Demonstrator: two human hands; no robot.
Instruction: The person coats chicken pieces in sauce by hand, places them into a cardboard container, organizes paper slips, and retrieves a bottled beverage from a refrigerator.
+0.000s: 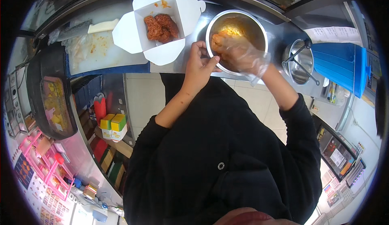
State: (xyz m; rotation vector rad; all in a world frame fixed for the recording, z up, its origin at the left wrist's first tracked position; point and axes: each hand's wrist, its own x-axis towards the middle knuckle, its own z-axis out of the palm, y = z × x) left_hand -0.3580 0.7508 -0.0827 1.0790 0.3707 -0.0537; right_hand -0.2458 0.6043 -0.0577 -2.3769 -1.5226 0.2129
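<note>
A steel mixing bowl stands on the metal counter, with pieces of fried chicken and a yellowish sheen inside. My left hand steadies its near left side, the thumb against the rim. Inside the bowl is my right hand, in a clear plastic glove. It is motion-blurred and lies against the chicken; its fingertips are hard to make out. Left of the bowl stands an open white paper takeaway box, flaps spread. Several glazed chicken pieces lie in it, and sauce marks one inner wall.
A stained white cutting board at left bears a knife with a white handle and crumpled plastic. To the right are a second steel bowl with dark-handled tongs or a similar utensil across it, and a blue plastic container. Shelves hold small cartons.
</note>
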